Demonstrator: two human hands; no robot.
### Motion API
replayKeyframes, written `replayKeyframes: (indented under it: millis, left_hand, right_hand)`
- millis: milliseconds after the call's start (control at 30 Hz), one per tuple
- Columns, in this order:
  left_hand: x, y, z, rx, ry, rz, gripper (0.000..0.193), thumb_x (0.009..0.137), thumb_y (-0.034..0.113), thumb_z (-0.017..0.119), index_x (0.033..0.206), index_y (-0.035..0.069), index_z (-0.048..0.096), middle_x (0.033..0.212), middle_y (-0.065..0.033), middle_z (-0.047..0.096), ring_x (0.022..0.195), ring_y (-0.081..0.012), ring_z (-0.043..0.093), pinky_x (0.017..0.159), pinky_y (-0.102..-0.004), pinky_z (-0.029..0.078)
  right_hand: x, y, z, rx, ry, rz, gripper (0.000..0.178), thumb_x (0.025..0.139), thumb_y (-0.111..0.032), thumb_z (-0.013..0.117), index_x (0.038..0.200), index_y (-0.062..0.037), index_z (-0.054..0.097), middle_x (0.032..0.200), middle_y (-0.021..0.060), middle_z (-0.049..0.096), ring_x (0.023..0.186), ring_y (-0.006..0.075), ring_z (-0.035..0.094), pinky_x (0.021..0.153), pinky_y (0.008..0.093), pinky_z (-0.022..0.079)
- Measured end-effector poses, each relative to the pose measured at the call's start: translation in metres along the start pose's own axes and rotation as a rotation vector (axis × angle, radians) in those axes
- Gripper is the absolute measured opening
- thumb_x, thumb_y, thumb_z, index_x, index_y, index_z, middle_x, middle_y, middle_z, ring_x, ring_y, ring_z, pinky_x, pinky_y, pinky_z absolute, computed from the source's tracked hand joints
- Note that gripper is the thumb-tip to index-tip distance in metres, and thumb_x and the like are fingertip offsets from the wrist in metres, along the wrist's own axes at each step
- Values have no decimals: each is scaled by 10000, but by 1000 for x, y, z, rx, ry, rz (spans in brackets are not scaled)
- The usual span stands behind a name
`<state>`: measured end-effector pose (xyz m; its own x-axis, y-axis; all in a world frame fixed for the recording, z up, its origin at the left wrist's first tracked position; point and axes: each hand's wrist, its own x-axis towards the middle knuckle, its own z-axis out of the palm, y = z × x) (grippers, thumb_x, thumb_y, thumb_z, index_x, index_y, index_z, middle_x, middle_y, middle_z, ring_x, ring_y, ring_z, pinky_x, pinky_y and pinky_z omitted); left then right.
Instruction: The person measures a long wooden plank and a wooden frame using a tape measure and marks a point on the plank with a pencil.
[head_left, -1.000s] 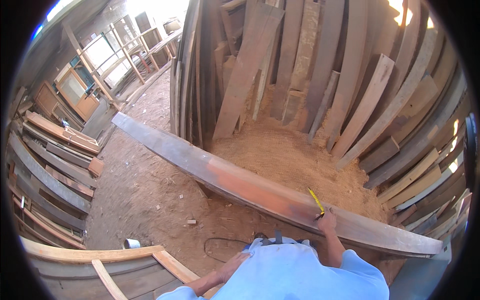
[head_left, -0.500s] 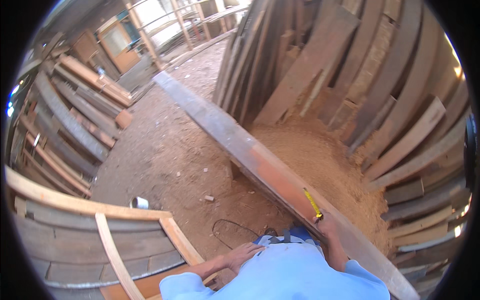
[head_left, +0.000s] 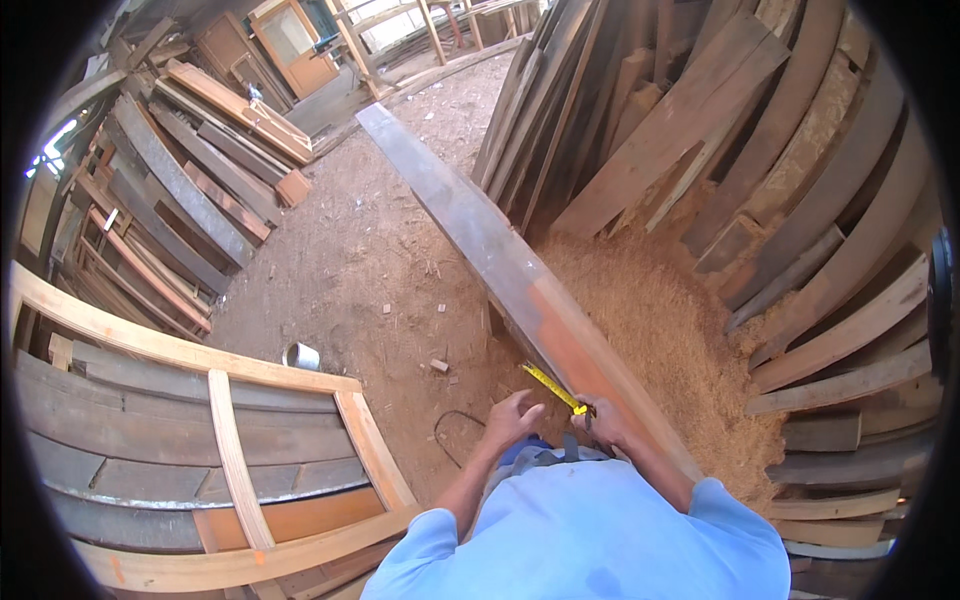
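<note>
My right hand [head_left: 604, 424] grips a tape measure, whose short yellow blade [head_left: 549, 385] sticks out toward the left. The tape is just beside the long board [head_left: 490, 250], at its left edge. That board slants from the far left down to my right side; its far part is grey and its nearer part orange-brown. My left hand [head_left: 513, 418] is raised before my waist, its fingers bent and apart, with nothing in it. The blade's free end lies a little beyond it, not touching it. The tape's case is mostly hidden by my right fingers.
Left of me lies a pale wooden frame [head_left: 228, 440] over dark boards. A white can [head_left: 300, 356] stands beyond it. Planks lean at the right [head_left: 680, 130] and stack at the far left [head_left: 185, 170]. Sawdust [head_left: 640, 300] covers the ground right of the long board.
My right hand has carried the tape measure left, from above the board to its left edge. My left hand has risen from my waist toward the tape. The whole view has shifted.
</note>
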<state>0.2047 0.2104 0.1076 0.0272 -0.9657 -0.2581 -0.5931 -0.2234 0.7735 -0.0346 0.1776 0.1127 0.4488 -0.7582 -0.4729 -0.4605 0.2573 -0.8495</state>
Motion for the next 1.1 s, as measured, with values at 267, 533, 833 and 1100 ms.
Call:
replayKeyframes:
  millis: [267,533,833,1100]
  left_hand:
    - [68,-21,44,-754,62,-198,184,1009,202,609,1033,25,653,817,-25,659,706,-96,626,619,-272,542]
    - [168,-58,-29,-836,69,-201,141,1006,193,611,915,86,630,727,14,614,589,-77,561,540,-260,493]
    - [362,-156,-276,-1050,394,-92,150,1000,160,613,859,129,569,663,44,531,518,-61,492,451,-218,405]
    - [400,-125,-253,-424,100,-48,204,1000,201,608,838,77,615,702,22,572,605,-83,544,553,-284,468]
  right_hand:
    - [40,-12,1,8,51,-98,436,812,-182,704,1211,-15,650,819,81,640,772,188,590,735,345,492]
    - [110,-40,16,73,137,-145,444,803,-174,692,1216,-18,645,850,102,640,801,192,591,753,353,488]
    - [157,-71,5,148,224,-9,495,759,-140,694,1237,-17,657,1029,101,689,984,224,616,892,363,484]
    - [184,-116,20,22,289,136,461,794,-221,674,1207,-16,665,992,164,694,939,289,647,876,394,492]
